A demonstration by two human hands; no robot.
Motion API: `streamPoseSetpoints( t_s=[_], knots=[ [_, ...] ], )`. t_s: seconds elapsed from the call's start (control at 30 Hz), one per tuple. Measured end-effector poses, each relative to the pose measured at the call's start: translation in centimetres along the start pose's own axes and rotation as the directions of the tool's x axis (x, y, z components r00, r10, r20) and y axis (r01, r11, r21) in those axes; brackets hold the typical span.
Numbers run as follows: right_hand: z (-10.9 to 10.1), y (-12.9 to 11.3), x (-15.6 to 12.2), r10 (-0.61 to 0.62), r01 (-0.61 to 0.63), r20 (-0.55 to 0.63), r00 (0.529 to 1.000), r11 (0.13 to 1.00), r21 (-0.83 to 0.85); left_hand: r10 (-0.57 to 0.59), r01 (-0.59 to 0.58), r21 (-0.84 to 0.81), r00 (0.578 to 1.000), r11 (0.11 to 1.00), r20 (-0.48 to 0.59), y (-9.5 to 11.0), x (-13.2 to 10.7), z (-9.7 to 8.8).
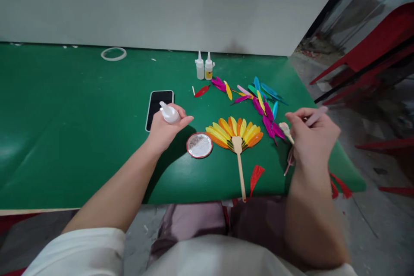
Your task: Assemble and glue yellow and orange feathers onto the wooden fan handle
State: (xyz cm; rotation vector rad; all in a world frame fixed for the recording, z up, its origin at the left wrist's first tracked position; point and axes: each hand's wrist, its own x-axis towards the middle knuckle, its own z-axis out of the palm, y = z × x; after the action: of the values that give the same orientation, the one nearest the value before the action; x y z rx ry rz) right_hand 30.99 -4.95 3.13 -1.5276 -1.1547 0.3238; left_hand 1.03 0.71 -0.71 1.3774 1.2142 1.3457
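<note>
My left hand (166,127) is closed around a small white glue bottle (168,112), its nozzle pointing up and left, just left of a round foil-lined lid (199,145). My right hand (312,138) is closed on a pale pink feather (316,116) together with a small wooden handle piece (286,130). Between the hands lies a feather fan (235,131) of yellow and orange feathers on a wooden stick (240,172), with a red tassel (256,176) beside the stick.
A black phone (158,105) lies behind my left hand. Loose magenta, blue, yellow and red feathers (258,99) are spread at the back right, near two small glue bottles (204,67). A tape ring (113,54) sits far back. Red chairs (371,60) stand right of the green table (64,129).
</note>
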Motion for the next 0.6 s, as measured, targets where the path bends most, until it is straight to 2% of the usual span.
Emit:
streamPoseSetpoints(
  t_s=[0.07, 0.1, 0.23, 0.3, 0.37, 0.43, 0.53, 0.6],
  knots=[
    [-0.1, -1.6, -0.2, 0.006, 0.016, -0.122, 0.993, 0.984, 0.180, -0.012, 0.012, -0.041, 1.000, 0.999, 0.000, 0.3, 0.0, 0.0],
    [0.0, -2.7, -0.3, -0.022, 0.056, -0.125, 0.992, 0.961, 0.269, -0.021, 0.021, -0.066, 1.000, 0.998, 0.004, 0.4, 0.0, 0.0],
    [1.4, -6.8, -1.3, -0.196, 0.181, -0.019, 0.980, 0.859, 0.479, -0.054, 0.058, -0.147, 0.998, 0.987, 0.031, 0.7, 0.0, -0.2],
    [2.6, -7.8, -2.3, -0.191, 0.108, 0.112, 0.975, 0.853, 0.511, -0.079, 0.087, -0.163, 0.995, 0.983, 0.055, 0.9, 0.0, -0.3],
    [4.1, -7.8, -3.4, -0.158, -0.015, 0.291, 0.944, 0.857, 0.515, -0.110, 0.126, -0.169, 0.989, 0.977, 0.098, 1.0, 0.0, -0.3],
    [5.6, -6.8, -4.5, -0.063, -0.134, 0.432, 0.900, 0.902, 0.409, -0.136, 0.162, -0.181, 0.979, 0.970, 0.150, 1.0, -0.1, -0.4],
    [7.4, -5.1, -5.7, 0.035, -0.216, 0.529, 0.848, 0.934, 0.285, -0.186, 0.244, -0.222, 0.949, 0.944, 0.254, 1.1, -0.5, -0.2],
    [8.0, -4.4, -6.1, 0.031, -0.207, 0.554, 0.832, 0.943, 0.259, -0.222, 0.318, -0.244, 0.909, 0.916, 0.353, 1.2, -0.9, 0.1]
  ],
)
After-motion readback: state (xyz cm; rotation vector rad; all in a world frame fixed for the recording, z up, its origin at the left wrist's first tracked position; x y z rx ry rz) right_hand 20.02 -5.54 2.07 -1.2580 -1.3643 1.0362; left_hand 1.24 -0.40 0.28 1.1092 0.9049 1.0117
